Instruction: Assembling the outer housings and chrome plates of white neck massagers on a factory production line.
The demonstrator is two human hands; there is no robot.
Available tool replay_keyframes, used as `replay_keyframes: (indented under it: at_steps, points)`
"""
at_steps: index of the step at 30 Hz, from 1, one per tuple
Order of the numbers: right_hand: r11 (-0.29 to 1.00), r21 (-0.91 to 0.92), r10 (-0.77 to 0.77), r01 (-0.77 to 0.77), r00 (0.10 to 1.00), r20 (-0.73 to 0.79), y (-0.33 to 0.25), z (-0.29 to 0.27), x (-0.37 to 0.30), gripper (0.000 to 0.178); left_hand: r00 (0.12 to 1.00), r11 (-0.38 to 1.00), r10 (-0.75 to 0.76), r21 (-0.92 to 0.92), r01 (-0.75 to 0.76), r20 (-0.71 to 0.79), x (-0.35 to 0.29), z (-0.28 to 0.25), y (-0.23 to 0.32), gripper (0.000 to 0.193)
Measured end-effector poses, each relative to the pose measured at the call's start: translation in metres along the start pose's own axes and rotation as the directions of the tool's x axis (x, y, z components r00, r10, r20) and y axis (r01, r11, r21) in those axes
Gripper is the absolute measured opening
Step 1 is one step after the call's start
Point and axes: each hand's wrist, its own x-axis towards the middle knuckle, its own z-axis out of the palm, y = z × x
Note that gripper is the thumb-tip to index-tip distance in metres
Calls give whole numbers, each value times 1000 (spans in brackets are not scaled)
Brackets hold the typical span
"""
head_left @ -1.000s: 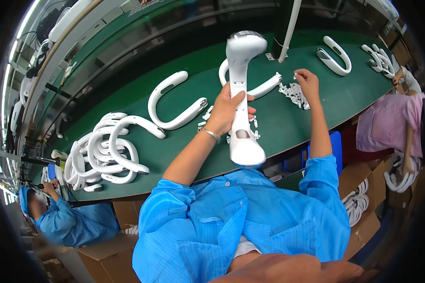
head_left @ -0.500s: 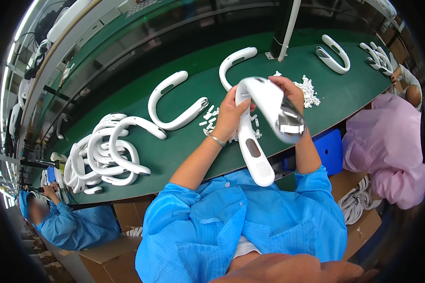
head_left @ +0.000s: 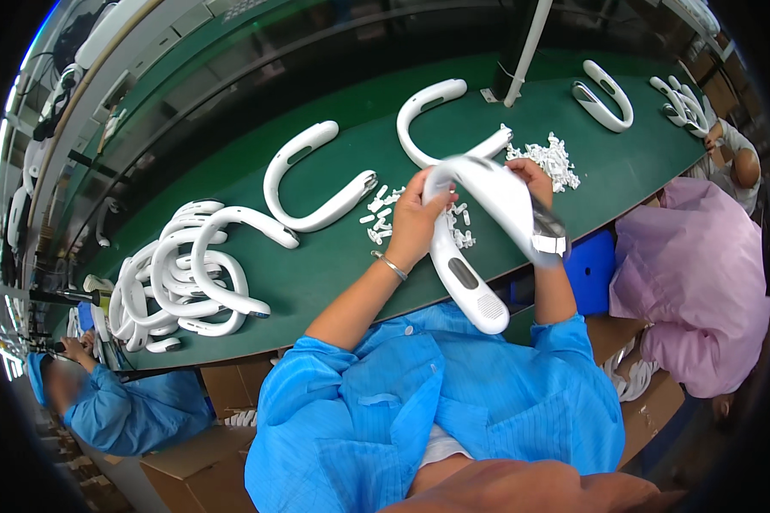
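Note:
A white U-shaped neck fan (head_left: 505, 208) hangs in the air over the front edge of the bench. My left hand (head_left: 415, 224) is closed round its curved bend, thumb across the front. My right hand (head_left: 536, 181) is behind the other arm of the fan with its fingers curled at that arm's edge; part of the grip is hidden. One end of the fan carries a dark oval slot and a patch of small holes; the opposite end is shiny and mirror-like, slightly blurred. Small white plastic pieces (head_left: 380, 224) lie scattered behind my left hand.
Two more neck fans, one at centre left (head_left: 286, 184) and one at the back (head_left: 411, 120), lie on the green bench (head_left: 342, 274). A stack of fans (head_left: 188, 265) is at left, a heap of white pieces (head_left: 558, 162) at right. Co-workers sit at both sides; a post (head_left: 526, 51) stands behind.
The fan in my hands has swung, its mirrored end moving to the right. My right hand has shifted slightly lower, while my left keeps its hold on the bend.

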Motion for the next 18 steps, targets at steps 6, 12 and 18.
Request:
replay_keyframes:
  at_steps: [6, 12, 18]
  points:
    - [959, -269, 47, -92, 985, -168, 12, 0, 2, 16, 948, 937, -317, -150, 315, 10, 3, -6, 1, 31]
    - [939, -344, -65, -10, 976, -207, -1, -1, -6, 10, 903, 878, -419, -211, 429, 89, 0, -4, -1, 29]
    - [981, 174, -87, 79, 996, 36, -69, 36, -41, 8, 901, 880, -421, -190, 435, 107, -1, 6, -2, 26]
